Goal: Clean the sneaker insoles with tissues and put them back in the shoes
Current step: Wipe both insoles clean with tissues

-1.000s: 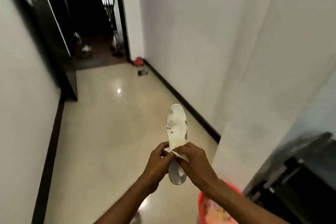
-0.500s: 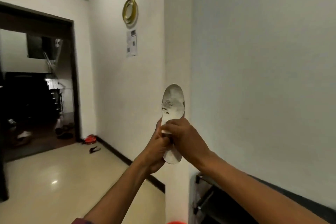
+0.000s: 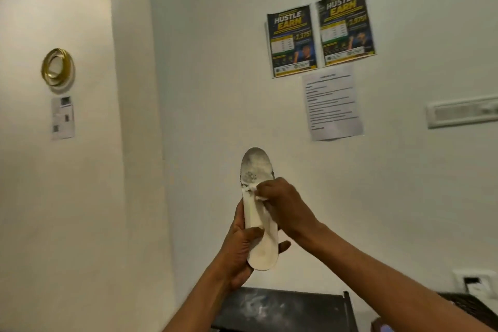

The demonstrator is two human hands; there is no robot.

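the insole [image 3: 260, 226] is looking like matt white foam, smooth along its heel half and showing grey, flaky, worn patches near the toe, while the tissue [image 3: 258, 194] pressed on it is showing as soft crumpled white paper. the wall [image 3: 204, 89] is appearing as smooth matt white paint, the two posters [image 3: 319, 35] are catching light like glossy printed paper, and the sheet [image 3: 332, 105] under them is looking like plain matt paper. the ring [image 3: 57, 67] is gleaming like polished gold metal, and the black surface [image 3: 280, 310] below is showing matt with chalky white smears.
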